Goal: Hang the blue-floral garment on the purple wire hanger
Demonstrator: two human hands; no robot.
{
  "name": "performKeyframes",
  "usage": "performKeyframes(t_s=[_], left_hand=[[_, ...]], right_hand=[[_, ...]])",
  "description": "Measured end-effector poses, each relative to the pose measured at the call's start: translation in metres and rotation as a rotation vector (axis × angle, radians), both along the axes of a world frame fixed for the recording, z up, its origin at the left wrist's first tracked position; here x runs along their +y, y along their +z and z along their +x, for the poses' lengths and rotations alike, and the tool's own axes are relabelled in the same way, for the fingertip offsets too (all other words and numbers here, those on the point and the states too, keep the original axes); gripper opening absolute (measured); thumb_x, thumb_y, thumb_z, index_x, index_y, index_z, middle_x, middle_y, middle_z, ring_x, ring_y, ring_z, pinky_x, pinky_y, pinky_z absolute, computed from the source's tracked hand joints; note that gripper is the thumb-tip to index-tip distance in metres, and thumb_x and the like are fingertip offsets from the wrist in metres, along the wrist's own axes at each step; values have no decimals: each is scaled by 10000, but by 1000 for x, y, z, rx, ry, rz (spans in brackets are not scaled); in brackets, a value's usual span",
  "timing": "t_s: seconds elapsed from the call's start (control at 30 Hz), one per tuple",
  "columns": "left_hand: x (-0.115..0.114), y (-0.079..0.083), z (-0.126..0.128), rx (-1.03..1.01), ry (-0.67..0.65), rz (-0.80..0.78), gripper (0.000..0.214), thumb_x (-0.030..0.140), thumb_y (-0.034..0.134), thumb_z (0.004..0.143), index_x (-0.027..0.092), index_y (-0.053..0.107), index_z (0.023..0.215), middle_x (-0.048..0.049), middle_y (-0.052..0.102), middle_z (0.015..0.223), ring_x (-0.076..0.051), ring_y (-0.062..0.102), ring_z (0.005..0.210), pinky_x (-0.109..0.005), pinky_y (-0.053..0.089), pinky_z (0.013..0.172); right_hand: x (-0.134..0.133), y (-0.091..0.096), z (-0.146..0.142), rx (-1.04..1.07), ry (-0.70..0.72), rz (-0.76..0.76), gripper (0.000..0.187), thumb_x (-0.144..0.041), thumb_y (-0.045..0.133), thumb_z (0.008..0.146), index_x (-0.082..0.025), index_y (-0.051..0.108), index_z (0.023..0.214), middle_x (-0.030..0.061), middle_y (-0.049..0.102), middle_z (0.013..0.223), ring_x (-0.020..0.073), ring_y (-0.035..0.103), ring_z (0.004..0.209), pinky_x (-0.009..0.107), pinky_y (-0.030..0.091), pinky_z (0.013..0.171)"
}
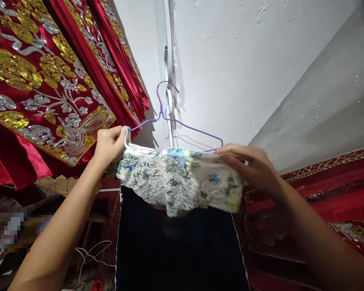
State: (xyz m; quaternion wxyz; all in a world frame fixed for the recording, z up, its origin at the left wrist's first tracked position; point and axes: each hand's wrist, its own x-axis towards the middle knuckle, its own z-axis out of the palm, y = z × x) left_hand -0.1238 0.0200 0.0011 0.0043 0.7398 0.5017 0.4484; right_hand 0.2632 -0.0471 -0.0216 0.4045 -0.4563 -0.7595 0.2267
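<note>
A floral garment (172,178) with gathered, ruffled fabric in white, blue and yellow stretches between my two hands. My left hand (109,143) pinches its white-edged upper left corner beside the end of a purple wire hanger (194,128). At the other corner, my right hand (245,159) grips the cloth near the hanger's right shoulder; the fabric there is smeared by motion. The hanger's hook hangs on a white strip (169,64) running up the wall. The hanger's lower bar is mostly hidden behind the garment. Dark cloth (176,246) lies below it.
Red satin cloth with gold and silver embroidery (54,81) hangs at the upper left. On the right is dark red furniture (276,238) with red patterned fabric (346,206). A white cable (92,252) lies at the lower left. Behind the hanger stands a white wall (230,72).
</note>
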Motion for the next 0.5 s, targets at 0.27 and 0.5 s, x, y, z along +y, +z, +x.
performKeyframes(t_s=[0.27,0.5], left_hand=[[-8,-7,3,-89,-92,-115,420,380,536,908,165,491,550,24,358,538,-94,311,513,-251,250,518],[12,-6,-8,-447,-215,-577,361,371,699,769,148,565,518,3,472,485,-88,382,415,-210,278,401]], right_hand=[[56,17,21,145,-181,-100,322,-419,677,872,-129,713,1006,61,674,795,126,585,700,316,383,644],[72,24,35,526,185,-429,453,-581,820,658,-184,603,628,-2,559,509,102,453,448,238,269,479]])
